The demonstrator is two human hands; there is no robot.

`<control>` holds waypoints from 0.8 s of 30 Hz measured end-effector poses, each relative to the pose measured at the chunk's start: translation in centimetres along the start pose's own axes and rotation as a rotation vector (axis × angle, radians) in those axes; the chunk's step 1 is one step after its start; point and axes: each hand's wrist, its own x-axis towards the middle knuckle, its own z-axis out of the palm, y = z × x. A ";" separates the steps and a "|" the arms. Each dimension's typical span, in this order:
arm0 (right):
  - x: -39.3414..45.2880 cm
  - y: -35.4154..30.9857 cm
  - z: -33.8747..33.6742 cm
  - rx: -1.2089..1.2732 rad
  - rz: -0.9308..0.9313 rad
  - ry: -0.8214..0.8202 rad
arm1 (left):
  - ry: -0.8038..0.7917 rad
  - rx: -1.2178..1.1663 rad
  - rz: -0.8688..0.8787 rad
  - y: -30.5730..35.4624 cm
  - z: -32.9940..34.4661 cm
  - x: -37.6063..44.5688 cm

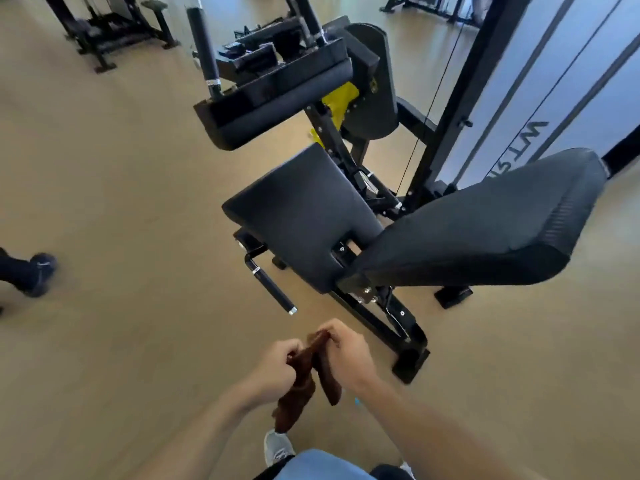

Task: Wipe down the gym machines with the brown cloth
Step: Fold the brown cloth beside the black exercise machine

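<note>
Tan flooring (pixel 121 202), smooth and evenly lit, spreads under you and runs far beyond your hands to the top of the view, where it turns glossy. Up and to the right of your hands stands a pale blue panel (pixel 571 81) with dark diagonal stripes and dark lettering too cut off to read, framed by a black upright post (pixel 485 74).

Directly ahead of your hands sits the gym machine (pixel 346 188), black-framed. Its long padded backrest (pixel 485 220) lies up and to the right of your right hand, and the square seat pad (pixel 301 213) is straight above both hands, meeting the backrest at its lower end. Farther off above that is a padded armrest (pixel 277 98) with an upright black grip (pixel 204 43) and a yellow part (pixel 337 102) tucked behind it. A short black handle (pixel 273 289) juts from under the seat, just above your left hand. Another dark machine (pixel 114 26) stands well away, up and to the left.

Far to the left of your left hand, a dark shoe (pixel 40 273) of another person crosses the edge.

Your left hand (pixel 273 367) and right hand (pixel 348 353) are close together, each pinching the brown cloth (pixel 304 379) with curled fingers; it hangs between them in two folds, apart from the machine. Below your hands shows your grey shoe (pixel 277 446).
</note>
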 end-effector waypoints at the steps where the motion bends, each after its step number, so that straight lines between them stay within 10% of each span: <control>1: 0.0 -1.3 0.9 0.122 0.025 -0.020 | -0.015 -0.050 0.011 -0.6 -0.9 -0.4; 7: 0.2 -9.7 3.8 0.694 0.165 0.083 | -0.272 -0.437 -0.020 -4.6 -8.2 -2.6; 11: 1.7 -14.5 2.0 0.734 0.079 0.116 | 0.479 -0.620 -0.160 -7.3 -11.9 -0.2; 13: 2.3 -16.6 0.8 0.807 -0.023 0.101 | 0.544 -0.602 -0.209 -7.7 -13.2 1.0; 19: 4.5 -20.8 -3.5 0.757 -0.224 0.040 | -0.133 -0.609 -0.268 -3.5 -12.4 3.4; 24: 8.3 -21.3 -7.4 0.680 -0.223 0.145 | -0.371 -0.863 -0.259 1.0 -10.2 5.3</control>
